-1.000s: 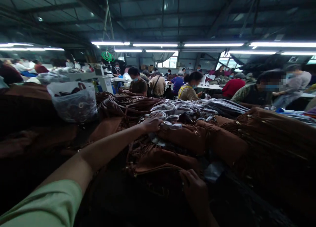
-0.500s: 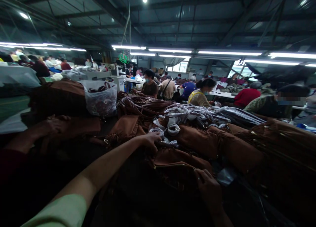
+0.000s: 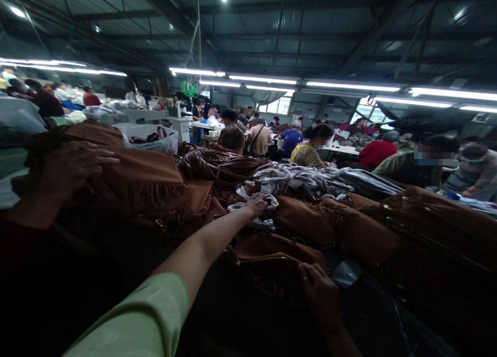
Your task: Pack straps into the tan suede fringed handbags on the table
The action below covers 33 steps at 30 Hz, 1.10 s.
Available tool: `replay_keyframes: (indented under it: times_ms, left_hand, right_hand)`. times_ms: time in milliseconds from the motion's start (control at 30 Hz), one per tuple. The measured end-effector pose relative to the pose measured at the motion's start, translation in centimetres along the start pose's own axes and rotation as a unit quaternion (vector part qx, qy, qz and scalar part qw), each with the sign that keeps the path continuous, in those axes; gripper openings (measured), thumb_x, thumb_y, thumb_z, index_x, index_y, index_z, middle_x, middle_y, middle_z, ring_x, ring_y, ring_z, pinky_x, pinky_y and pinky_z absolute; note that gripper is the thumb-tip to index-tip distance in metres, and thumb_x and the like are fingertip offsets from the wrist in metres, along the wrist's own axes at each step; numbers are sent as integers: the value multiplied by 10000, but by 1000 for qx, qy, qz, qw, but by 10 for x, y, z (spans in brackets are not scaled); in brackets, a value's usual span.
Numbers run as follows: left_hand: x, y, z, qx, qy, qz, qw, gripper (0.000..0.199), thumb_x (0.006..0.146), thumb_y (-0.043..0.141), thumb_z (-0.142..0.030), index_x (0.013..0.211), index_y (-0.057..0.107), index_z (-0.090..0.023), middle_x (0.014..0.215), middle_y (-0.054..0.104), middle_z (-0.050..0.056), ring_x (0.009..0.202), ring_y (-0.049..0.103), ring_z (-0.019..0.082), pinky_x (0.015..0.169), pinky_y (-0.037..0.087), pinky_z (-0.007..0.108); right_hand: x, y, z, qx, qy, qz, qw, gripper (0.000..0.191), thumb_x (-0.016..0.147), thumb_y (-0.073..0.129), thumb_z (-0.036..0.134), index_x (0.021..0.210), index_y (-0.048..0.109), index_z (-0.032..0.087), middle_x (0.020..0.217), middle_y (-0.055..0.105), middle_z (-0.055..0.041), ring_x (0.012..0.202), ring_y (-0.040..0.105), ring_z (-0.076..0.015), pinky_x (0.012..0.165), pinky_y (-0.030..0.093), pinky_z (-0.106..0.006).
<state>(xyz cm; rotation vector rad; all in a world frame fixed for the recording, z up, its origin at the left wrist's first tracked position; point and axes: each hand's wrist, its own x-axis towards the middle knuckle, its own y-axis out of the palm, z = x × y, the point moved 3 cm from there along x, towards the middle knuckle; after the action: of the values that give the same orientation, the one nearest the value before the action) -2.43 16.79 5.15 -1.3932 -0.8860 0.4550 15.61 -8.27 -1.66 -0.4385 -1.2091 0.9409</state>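
My left hand (image 3: 257,204), below a light green sleeve, reaches to the middle of the pile. Its fingers are closed on a white-wrapped roll (image 3: 273,202). At the lower right, my right hand (image 3: 319,287) pinches the zipped edge of a brown bag (image 3: 267,247) lying nearest to me. The bag's zipper runs across its top, and its lower part is lost in shadow. More brown bags (image 3: 303,218) lie just behind it.
At the left, another person's hand (image 3: 75,165) rests on a fringed brown bag (image 3: 147,168). Behind are a clear plastic bag (image 3: 165,139), brown straps (image 3: 217,162) and white-wrapped straps (image 3: 310,175). Brown bags are heaped at the right (image 3: 446,222). Several people sit farther back.
My left hand has moved right and slightly up, onto the other white roll. My right hand keeps its hold. The other person's hand and the fringed bag at the left have come up.
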Motion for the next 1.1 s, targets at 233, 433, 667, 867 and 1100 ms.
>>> replay_keyframes:
  times_ms: [233,433,667,867,1100]
  left_hand:
    - [4,-91,-19,-34,-32,-147,988,336,749,649,-471,924,695,-189,1202,537,61,1149,440,245,988,370,357]
    - [0,-191,-53,32,-44,-233,971,386,853,515,-469,1010,665,-151,1167,537,107,1004,551,202,873,439,298]
    - [-50,-106,-66,63,-189,-15,980,375,822,565,-375,1007,671,-66,1035,619,199,974,597,296,804,477,383]
    - [-105,-65,-50,50,-218,70,972,381,862,511,-415,965,682,-90,966,642,198,949,621,280,783,484,359]
    - [-113,-76,-104,-30,280,23,959,290,833,582,-285,1118,632,-304,1227,585,27,1183,483,185,1034,336,311]
  right_hand:
    - [2,2,0,2,-5,7,1000,307,943,406,389,942,658,213,894,667,-41,747,638,-156,682,436,-253]
    - [3,1,0,8,-5,-3,1000,307,937,417,396,946,661,211,902,670,-41,780,640,-162,694,430,-252]
    - [4,-5,6,12,15,0,1000,306,928,433,397,930,674,208,895,674,-35,766,637,-157,688,429,-253]
    - [5,-9,9,25,17,-2,1000,289,927,441,382,938,675,213,901,677,-29,787,636,-146,695,426,-239]
    - [4,-6,6,15,20,-5,1000,283,925,443,390,932,671,224,888,671,-15,759,631,-146,687,415,-242]
